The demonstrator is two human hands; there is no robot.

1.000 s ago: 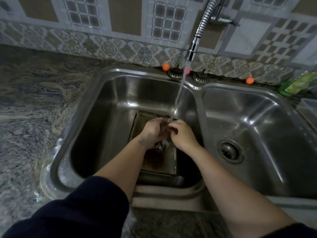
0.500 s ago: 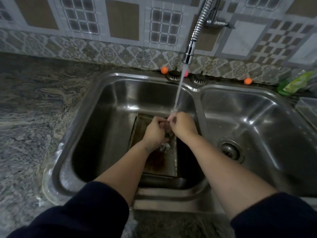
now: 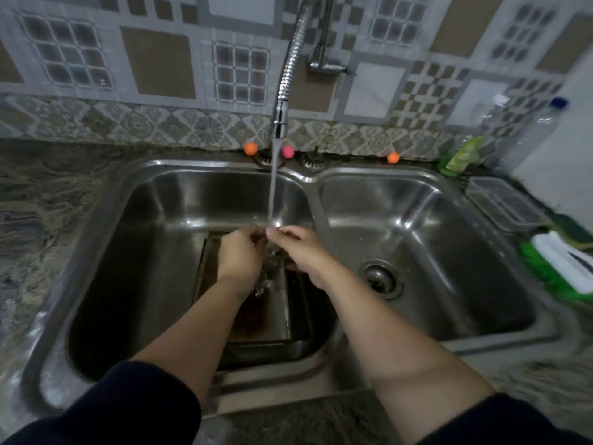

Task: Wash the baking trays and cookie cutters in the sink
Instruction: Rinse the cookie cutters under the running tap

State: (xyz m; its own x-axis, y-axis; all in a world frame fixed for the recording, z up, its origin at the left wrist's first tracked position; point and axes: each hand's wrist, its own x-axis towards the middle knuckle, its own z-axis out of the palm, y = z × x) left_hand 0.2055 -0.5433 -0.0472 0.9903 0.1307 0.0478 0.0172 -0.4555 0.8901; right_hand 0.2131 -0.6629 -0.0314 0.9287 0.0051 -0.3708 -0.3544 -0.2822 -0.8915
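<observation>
Dim light falls on a patterned tile wall [image 3: 160, 65] above a marbled stone surface [image 3: 48, 200], a chrome hose faucet [image 3: 288, 78] mounted between them.

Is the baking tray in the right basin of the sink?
No, the tray lies in the left basin, under both hands.

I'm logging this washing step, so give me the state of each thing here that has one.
Faucet: running, stream falling onto the hands.
Left hand: fingers curled round a small item under the stream; the item is too blurred to name.
Right hand: fingers curled on the same item.
Baking tray: lying flat in the left basin, stained brown.
Right basin: drain uncovered.
Scrub brush: untouched on the counter.
</observation>
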